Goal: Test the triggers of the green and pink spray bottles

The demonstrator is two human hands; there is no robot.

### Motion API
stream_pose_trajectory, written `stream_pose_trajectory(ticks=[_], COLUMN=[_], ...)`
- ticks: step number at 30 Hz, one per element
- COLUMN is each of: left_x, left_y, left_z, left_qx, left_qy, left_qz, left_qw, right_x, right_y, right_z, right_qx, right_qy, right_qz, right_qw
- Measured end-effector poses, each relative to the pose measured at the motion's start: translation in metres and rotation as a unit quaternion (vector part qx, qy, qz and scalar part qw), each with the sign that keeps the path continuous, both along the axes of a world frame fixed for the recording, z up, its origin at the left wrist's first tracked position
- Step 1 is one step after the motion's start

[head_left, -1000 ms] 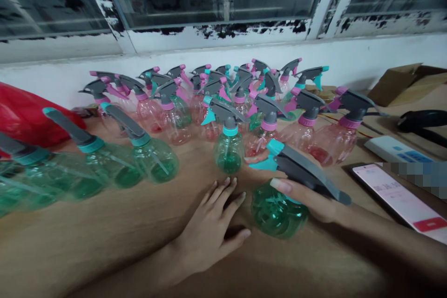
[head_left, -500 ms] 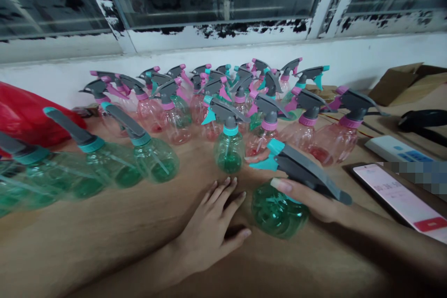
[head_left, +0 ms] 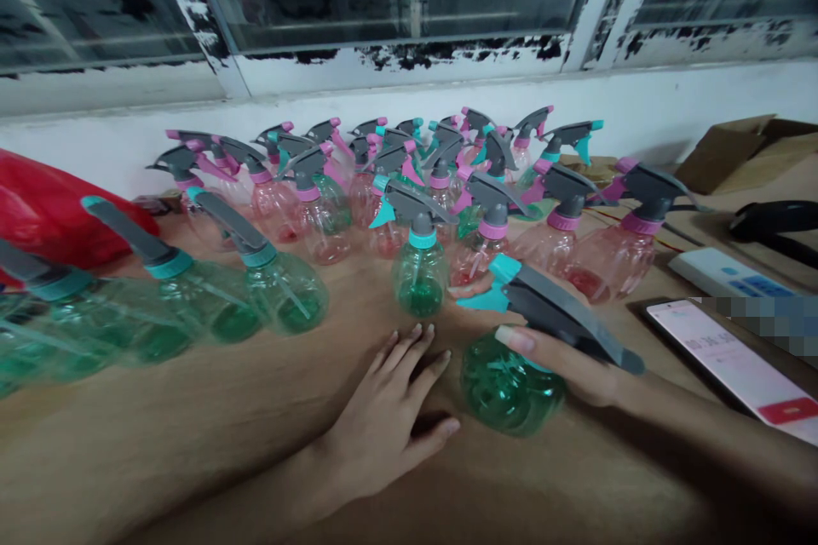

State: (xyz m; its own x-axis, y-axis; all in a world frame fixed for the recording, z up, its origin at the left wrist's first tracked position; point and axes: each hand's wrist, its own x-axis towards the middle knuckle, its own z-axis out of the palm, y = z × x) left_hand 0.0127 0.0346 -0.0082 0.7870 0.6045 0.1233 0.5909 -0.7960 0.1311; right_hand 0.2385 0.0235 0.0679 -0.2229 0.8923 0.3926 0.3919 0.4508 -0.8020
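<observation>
My right hand [head_left: 575, 366] is wrapped round the neck of a green spray bottle [head_left: 511, 387] with a grey and teal trigger head, standing on the wooden table [head_left: 210, 426]. My left hand [head_left: 389, 417] lies flat on the table just left of that bottle, fingers stretched out and holding nothing. Another upright green spray bottle [head_left: 418, 268] stands just beyond my left fingertips.
Several pink and green spray bottles [head_left: 460, 179] crowd the back of the table below a window. More green bottles [head_left: 192, 289] line the left side beside a red bag [head_left: 57, 213]. A phone [head_left: 734, 366], a white device [head_left: 722, 272] and a cardboard box [head_left: 747, 149] lie at right.
</observation>
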Motion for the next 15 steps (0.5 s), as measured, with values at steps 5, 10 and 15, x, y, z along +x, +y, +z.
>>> stream_pose_trajectory(ticks=[5, 10, 15], left_x=[0.0002, 0.0005, 0.0003], left_y=[0.0001, -0.0003, -0.0003], left_z=[-0.0002, -0.001, -0.0001], left_qx=[-0.002, 0.003, -0.004], left_qy=[0.002, 0.017, 0.019], left_qz=[0.0, -0.002, 0.007], left_qw=[1.0, 1.0, 1.0], right_x=[0.0, -0.0006, -0.0012], right_y=[0.0021, 0.0021, 0.0015], right_z=[-0.0018, -0.0015, 0.0004], right_qx=[0.03, 0.039, 0.015], right_qy=[0.032, 0.035, 0.033], right_qz=[0.028, 0.031, 0.027], right_qw=[0.999, 0.998, 0.999])
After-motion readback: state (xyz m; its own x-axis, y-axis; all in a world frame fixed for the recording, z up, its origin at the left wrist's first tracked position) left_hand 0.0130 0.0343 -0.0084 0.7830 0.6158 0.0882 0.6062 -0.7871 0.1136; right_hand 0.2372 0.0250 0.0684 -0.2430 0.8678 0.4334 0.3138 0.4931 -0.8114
